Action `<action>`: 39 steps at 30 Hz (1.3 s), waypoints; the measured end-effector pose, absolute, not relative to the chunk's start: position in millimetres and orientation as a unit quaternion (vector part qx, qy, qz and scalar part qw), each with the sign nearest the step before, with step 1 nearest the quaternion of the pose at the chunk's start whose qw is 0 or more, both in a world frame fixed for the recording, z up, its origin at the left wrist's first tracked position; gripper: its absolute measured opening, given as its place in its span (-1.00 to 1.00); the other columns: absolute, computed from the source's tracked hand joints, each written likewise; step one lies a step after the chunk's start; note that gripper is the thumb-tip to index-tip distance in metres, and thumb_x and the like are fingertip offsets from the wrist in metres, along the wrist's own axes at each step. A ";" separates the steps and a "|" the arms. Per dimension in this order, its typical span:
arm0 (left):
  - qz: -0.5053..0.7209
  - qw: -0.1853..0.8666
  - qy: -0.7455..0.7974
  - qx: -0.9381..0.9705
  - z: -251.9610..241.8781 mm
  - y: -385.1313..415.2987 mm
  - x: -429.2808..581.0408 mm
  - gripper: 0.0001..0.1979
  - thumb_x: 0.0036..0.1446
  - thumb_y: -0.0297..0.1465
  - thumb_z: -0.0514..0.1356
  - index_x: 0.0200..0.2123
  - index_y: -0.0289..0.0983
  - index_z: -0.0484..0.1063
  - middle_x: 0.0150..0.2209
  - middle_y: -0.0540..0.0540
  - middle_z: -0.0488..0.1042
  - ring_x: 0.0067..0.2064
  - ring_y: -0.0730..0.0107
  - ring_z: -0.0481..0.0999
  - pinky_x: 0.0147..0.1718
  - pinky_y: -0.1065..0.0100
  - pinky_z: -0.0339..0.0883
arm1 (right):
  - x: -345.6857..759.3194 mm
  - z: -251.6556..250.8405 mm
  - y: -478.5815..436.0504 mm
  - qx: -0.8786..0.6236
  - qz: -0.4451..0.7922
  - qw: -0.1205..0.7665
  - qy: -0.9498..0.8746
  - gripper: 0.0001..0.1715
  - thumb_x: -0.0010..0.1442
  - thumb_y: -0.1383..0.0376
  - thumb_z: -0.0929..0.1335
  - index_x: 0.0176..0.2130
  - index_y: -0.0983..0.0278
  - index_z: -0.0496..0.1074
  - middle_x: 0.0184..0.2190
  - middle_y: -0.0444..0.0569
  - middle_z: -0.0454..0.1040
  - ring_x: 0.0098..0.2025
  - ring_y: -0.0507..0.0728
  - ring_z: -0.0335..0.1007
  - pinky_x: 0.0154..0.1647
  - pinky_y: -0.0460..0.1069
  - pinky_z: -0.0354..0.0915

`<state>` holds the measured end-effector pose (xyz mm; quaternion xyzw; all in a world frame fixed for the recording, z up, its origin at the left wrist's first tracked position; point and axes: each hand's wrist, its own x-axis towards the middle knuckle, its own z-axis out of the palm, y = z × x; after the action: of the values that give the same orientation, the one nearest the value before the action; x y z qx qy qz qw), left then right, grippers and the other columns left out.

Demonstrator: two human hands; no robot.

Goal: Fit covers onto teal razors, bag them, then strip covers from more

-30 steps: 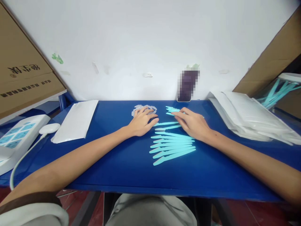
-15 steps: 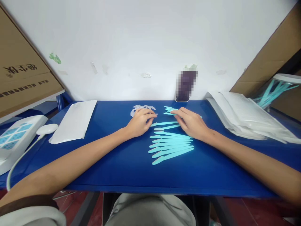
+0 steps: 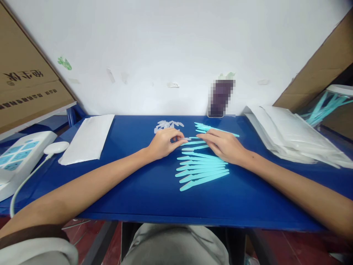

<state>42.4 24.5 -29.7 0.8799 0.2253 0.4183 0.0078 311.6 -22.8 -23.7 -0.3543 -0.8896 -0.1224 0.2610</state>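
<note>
Closer together than half a second ago, the left hand (image 3: 162, 144) has thumb and forefinger clamped on one cap (image 3: 188, 139), while the right hand (image 3: 224, 145) has its fingertips together on one razor (image 3: 193, 137). From there, about nine razors lie in a row (image 3: 202, 166) at six o'clock; a cap heap (image 3: 168, 125) at ten and a razor bunch (image 3: 203, 127) at one are too jumbled to count. One tub (image 3: 340, 89), between two and three, holds several razors.

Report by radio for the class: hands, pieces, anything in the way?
Left hand pinching translucent piece. Right hand pinching turquoise stick. Piece-to-stick contact unclear. Laid-out sticks crowd right hand.
</note>
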 end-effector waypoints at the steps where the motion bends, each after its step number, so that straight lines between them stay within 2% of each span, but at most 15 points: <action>1: 0.412 0.008 0.229 0.882 -29.4 24.2 42.3 -0.71 0.31 -0.15 0.23 -0.31 -0.25 0.53 -0.43 -0.02 0.56 -0.39 0.44 0.50 -0.33 0.38 0.38 | 311.3 -22.7 -23.4 -0.359 -0.116 0.255 -0.890 -0.58 0.44 0.34 0.17 0.12 0.30 0.49 -0.19 0.06 0.55 -0.27 0.11 0.46 -0.32 -0.02 0.32; 6: 0.400 0.006 0.246 0.883 -29.9 24.1 42.4 -0.69 0.32 -0.13 0.21 -0.33 -0.24 0.54 -0.43 -0.03 0.58 -0.38 0.41 0.53 -0.32 0.35 0.38 | 313.2 -17.9 -25.3 -0.392 -0.109 0.264 -0.874 -0.57 0.44 0.32 0.17 0.09 0.29 0.52 -0.19 0.08 0.57 -0.26 0.12 0.48 -0.30 0.00 0.35; 12: 0.387 0.007 0.249 0.888 -30.8 22.8 42.7 -0.72 0.32 -0.16 0.22 -0.28 -0.23 0.58 -0.42 -0.03 0.63 -0.38 0.40 0.58 -0.30 0.34 0.38 | 314.2 -16.8 -25.8 -0.357 -0.077 0.270 -0.891 -0.56 0.43 0.34 0.19 0.13 0.28 0.52 -0.14 0.08 0.56 -0.24 0.11 0.49 -0.29 -0.02 0.36; 17: 0.401 0.000 0.250 0.881 -30.3 22.0 42.9 -0.73 0.32 -0.17 0.23 -0.30 -0.23 0.58 -0.41 -0.03 0.64 -0.37 0.39 0.59 -0.28 0.33 0.39 | 314.3 -15.8 -26.8 -0.351 -0.098 0.267 -0.892 -0.57 0.41 0.35 0.21 0.11 0.29 0.54 -0.16 0.08 0.56 -0.24 0.11 0.50 -0.30 -0.02 0.36; 23: 0.399 0.048 0.212 0.891 -30.1 21.3 43.3 -0.72 0.32 -0.17 0.22 -0.30 -0.26 0.56 -0.44 -0.04 0.61 -0.42 0.42 0.56 -0.37 0.39 0.39 | 308.7 -16.4 -28.4 -0.344 -0.082 0.251 -0.901 -0.57 0.41 0.33 0.21 0.12 0.27 0.53 -0.16 0.10 0.56 -0.24 0.13 0.50 -0.27 0.01 0.41; 27: 0.381 0.030 0.181 0.906 -27.7 18.4 44.2 -0.72 0.36 -0.19 0.18 -0.28 -0.25 0.54 -0.39 -0.08 0.61 -0.36 0.38 0.55 -0.27 0.32 0.40 | 293.8 -14.0 -35.6 -0.321 -0.071 0.291 -0.898 -0.57 0.42 0.33 0.21 0.16 0.31 0.48 -0.17 0.11 0.58 -0.20 0.15 0.52 -0.20 0.05 0.44; 32: 0.333 -0.001 0.191 0.924 -27.2 20.3 45.0 -0.68 0.40 -0.16 0.10 -0.29 -0.23 0.51 -0.38 -0.10 0.58 -0.32 0.33 0.51 -0.24 0.27 0.36 | 285.9 -10.0 -38.0 -0.329 -0.045 0.307 -0.892 -0.69 0.41 0.32 0.23 -0.03 0.26 0.52 -0.15 0.09 0.58 -0.15 0.16 0.52 -0.13 0.06 0.44; 36: 0.315 -0.011 0.228 0.921 -28.0 25.0 47.0 -0.74 0.38 -0.23 0.12 -0.26 -0.24 0.50 -0.31 -0.11 0.58 -0.23 0.26 0.49 -0.17 0.23 0.34 | 293.8 -6.5 -36.7 -0.341 -0.117 0.258 -0.897 -0.74 0.39 0.23 0.26 -0.15 0.29 0.50 -0.13 0.15 0.53 -0.11 0.22 0.46 -0.09 0.11 0.36; 39: 0.313 0.002 0.253 0.915 -27.0 25.3 48.3 -0.79 0.34 -0.31 0.12 -0.26 -0.26 0.52 -0.24 -0.14 0.58 -0.15 0.20 0.49 -0.10 0.19 0.34 | 301.8 -2.4 -40.0 -0.359 -0.123 0.192 -0.905 -0.64 0.39 0.10 0.26 -0.21 0.29 0.50 -0.20 0.13 0.50 -0.24 0.18 0.41 -0.20 0.07 0.28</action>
<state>48.3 25.3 -27.0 0.9154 0.2527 0.3134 0.0021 301.8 -40.0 -2.4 -0.3592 -0.9049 -0.1232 0.1924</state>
